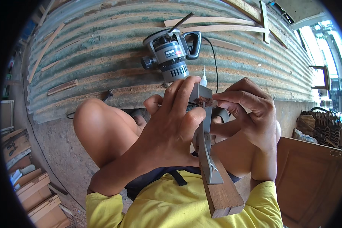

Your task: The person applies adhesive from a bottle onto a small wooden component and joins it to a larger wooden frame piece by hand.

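A long grey metal piece (pixel 206 152) runs up the middle and lies along a brown wooden block (pixel 225 195) over my lap. My left hand (pixel 167 129) is closed round its upper part, fingers over the far side and thumb at the near side. Between my hands, a rough reddish-brown bit (pixel 204 100) sits against the metal. My right hand (pixel 250 106) pinches right beside it, thumb and forefinger together; what lies between these fingertips is too small to make out. Just beyond stands a white bottle (pixel 203 80) with a thin nozzle.
A grey router (pixel 171 53) with a black cord lies on a sawdust-covered corrugated sheet (pixel 121 49). Wooden strips (pixel 220 22) lie at the far side, a short piece (pixel 62 87) at left. A brown panelled door (pixel 315 182) leans at right; stacked wood (pixel 34 186) is at left.
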`<state>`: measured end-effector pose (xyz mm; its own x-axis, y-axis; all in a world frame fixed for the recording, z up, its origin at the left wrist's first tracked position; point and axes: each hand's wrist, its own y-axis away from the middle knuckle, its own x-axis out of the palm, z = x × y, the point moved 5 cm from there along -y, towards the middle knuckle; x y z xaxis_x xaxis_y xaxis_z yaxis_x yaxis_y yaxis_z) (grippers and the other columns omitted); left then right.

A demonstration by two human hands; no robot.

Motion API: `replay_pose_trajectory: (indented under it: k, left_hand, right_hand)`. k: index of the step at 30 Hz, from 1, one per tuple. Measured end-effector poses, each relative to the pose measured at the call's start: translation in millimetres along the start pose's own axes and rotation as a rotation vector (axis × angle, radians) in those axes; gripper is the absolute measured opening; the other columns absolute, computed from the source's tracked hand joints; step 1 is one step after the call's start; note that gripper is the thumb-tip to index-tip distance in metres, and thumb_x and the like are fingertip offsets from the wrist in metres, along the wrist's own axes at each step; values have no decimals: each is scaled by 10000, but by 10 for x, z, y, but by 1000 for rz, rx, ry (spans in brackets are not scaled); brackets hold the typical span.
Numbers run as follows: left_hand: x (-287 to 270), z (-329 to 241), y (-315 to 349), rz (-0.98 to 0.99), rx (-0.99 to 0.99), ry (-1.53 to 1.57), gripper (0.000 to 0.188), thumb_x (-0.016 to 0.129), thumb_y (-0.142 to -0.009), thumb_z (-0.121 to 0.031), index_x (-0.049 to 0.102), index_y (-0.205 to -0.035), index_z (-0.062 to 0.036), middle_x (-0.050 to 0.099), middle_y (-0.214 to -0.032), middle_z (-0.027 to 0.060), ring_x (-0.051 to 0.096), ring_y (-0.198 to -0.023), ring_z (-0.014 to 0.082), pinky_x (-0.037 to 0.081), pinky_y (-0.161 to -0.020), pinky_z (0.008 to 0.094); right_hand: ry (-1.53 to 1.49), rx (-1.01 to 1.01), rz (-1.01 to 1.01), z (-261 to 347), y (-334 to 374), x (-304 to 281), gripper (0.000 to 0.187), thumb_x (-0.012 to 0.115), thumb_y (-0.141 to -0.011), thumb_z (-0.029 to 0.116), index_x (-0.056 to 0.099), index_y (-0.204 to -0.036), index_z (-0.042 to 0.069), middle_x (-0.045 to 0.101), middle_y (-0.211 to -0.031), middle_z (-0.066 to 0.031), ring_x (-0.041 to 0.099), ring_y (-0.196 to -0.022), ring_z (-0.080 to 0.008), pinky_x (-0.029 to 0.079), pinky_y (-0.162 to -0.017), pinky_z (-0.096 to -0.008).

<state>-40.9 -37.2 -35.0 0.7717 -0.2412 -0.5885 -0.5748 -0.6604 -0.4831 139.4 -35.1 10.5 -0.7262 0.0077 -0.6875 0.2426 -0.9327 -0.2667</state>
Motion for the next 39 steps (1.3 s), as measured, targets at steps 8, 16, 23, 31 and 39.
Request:
replay_pose_trajectory:
  k: [8,16,23,31,39]
  left_hand:
    - [21,-8,-26,21,8,4,854,911,-675,-505,402,-1222,-92,368,-1487,389,425,-1360,564,353,-1015,614]
    - [50,-41,-56,54,4,-19,855,900,-680,-541,406,-1214,-92,369,-1485,393,425,-1353,573,349,-1035,618]
    - [58,-63,-83,109,7,-67,855,893,-688,-557,409,-1209,-83,373,-1480,397,428,-1348,575,347,-1031,618]
    - [82,-71,-98,87,-82,-27,611,945,-557,-350,526,-884,-49,401,-1546,282,432,-1404,460,282,-954,496]
    - [83,-42,-74,131,2,-91,854,856,-701,-630,430,-1208,-90,379,-1496,373,425,-1368,552,329,-997,594]
  right_hand:
    - [-23,18,3,-42,12,15,250,828,-773,1,812,-1015,60,688,-832,-60,650,-778,-218,521,-687,-349]
    - [3,-26,-24,-71,40,-22,241,861,-746,42,819,-980,76,691,-821,-49,650,-773,-210,523,-675,-352]
    - [20,-61,-37,-83,72,-44,246,864,-730,39,814,-967,82,691,-825,-48,653,-772,-212,526,-675,-352]
    - [5,-65,-22,-85,74,-24,297,833,-730,-1,812,-1012,89,677,-847,-48,648,-805,-225,525,-694,-361]
    - [75,-93,-25,-89,78,-81,320,828,-719,-2,815,-1022,99,663,-849,-39,629,-801,-228,518,-698,-362]
